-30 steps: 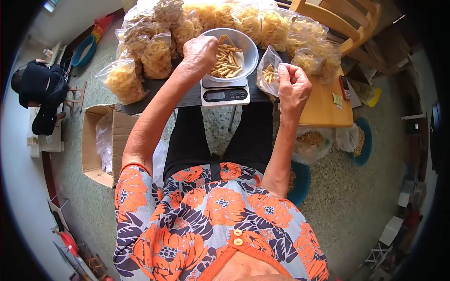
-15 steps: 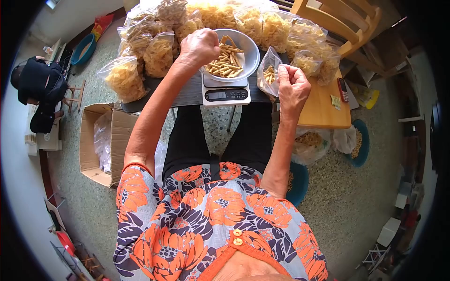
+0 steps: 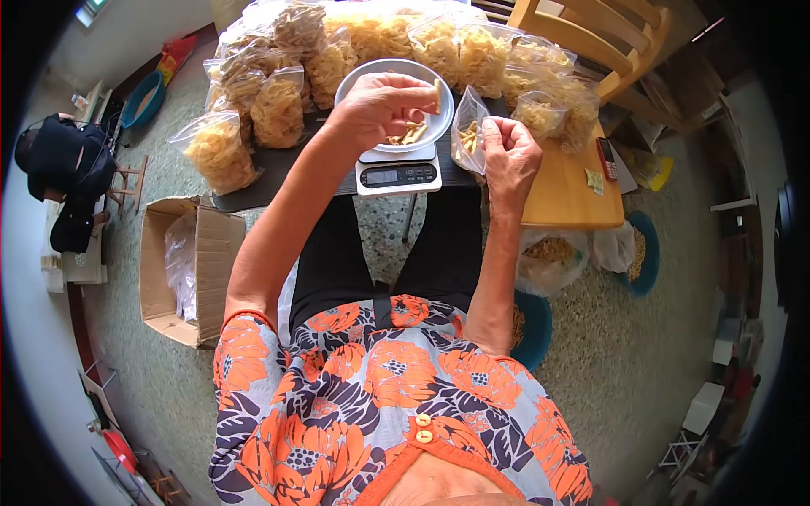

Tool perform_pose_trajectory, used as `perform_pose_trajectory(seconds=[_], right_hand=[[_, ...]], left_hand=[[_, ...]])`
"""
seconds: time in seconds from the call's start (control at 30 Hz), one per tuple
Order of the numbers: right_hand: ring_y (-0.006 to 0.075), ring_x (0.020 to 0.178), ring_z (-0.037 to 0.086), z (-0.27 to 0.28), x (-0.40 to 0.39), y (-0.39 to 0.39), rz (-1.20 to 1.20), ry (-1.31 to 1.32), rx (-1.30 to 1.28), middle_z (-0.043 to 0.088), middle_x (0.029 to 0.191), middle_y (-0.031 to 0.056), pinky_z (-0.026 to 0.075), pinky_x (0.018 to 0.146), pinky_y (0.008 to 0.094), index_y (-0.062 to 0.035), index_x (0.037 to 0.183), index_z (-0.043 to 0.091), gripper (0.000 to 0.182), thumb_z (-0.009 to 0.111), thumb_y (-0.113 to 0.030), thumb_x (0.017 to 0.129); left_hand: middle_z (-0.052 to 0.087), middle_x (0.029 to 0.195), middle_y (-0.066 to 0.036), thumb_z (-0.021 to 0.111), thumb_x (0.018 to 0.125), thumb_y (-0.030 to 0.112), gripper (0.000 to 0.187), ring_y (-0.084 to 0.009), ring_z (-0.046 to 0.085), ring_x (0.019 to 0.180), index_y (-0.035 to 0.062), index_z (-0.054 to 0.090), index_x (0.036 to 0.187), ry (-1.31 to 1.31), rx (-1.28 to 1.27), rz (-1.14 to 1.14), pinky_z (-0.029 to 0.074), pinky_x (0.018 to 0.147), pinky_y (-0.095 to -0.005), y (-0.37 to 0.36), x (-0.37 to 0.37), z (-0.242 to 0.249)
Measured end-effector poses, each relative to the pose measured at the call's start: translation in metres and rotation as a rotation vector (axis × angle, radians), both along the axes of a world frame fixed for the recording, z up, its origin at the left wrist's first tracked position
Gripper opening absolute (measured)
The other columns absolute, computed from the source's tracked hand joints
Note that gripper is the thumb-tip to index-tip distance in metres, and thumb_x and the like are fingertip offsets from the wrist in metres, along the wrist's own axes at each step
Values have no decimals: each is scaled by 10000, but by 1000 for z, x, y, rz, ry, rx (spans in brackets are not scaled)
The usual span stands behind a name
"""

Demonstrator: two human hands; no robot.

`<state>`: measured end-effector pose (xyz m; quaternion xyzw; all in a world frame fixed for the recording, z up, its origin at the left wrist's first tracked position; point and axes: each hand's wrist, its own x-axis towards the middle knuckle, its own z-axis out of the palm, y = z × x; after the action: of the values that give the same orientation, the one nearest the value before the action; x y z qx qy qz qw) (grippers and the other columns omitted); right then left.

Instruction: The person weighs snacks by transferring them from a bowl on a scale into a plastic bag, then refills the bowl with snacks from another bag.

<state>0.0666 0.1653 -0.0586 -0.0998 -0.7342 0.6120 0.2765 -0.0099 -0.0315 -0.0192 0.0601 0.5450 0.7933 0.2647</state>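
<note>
Cardboard box: an open cardboard box [image 3: 181,270] stands on the floor at the person's left, well short of the table.
Right hand: the right hand [image 3: 509,156] is closed on the rim of a small clear bag [image 3: 467,131], pinching it so the mouth gapes toward the bowl; a few pasta pieces lie inside.
Scale: a digital scale [image 3: 398,174] sits at the near table edge, just left of that bag.
Bowl: a pale bowl [image 3: 393,101] rests on the scale, with loose pasta [image 3: 409,133] in its bottom.
Left hand: the left hand [image 3: 384,105] hangs over the bowl, fingers curled down; it seems to grip some pasta, one piece poking out by the fingertips, though the clutch itself is hidden.
Bag versus left hand: the bag is just beside the left fingertips, to their right.
Filled bags: sealed pasta bags [image 3: 278,105] crowd the table behind and left of the bowl.
</note>
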Motion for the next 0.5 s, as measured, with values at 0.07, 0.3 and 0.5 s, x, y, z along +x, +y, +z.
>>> perform_pose_trajectory(seconds=[0.07, 0.3, 0.5], right_hand=[[57, 611, 578, 1, 1, 0, 3, 1, -14, 654, 715, 11, 489, 576, 238, 28, 885, 675, 155, 701, -123, 905], [48, 611, 549, 2, 2, 2, -30, 5, 7, 633, 708, -12, 475, 572, 231, 27, 892, 677, 161, 702, -131, 909], [38, 610, 544, 1, 0, 0, -10, 14, -25, 637, 717, -17, 470, 573, 216, 26, 897, 681, 161, 702, -134, 911]], left_hand=[[719, 852, -72, 798, 839, 164, 239, -69, 650, 661, 16, 695, 996, 51, -51, -56, 466, 464, -162, 10, 1, 7], [723, 809, -52, 727, 888, 149, 145, -60, 677, 679, 33, 727, 975, 577, -415, 76, 474, 490, -171, 14, 2, 23], [711, 792, -65, 710, 789, 97, 70, -191, 691, 770, 73, 725, 853, 1040, -1142, 107, 542, 710, -347, -36, -24, 14]])
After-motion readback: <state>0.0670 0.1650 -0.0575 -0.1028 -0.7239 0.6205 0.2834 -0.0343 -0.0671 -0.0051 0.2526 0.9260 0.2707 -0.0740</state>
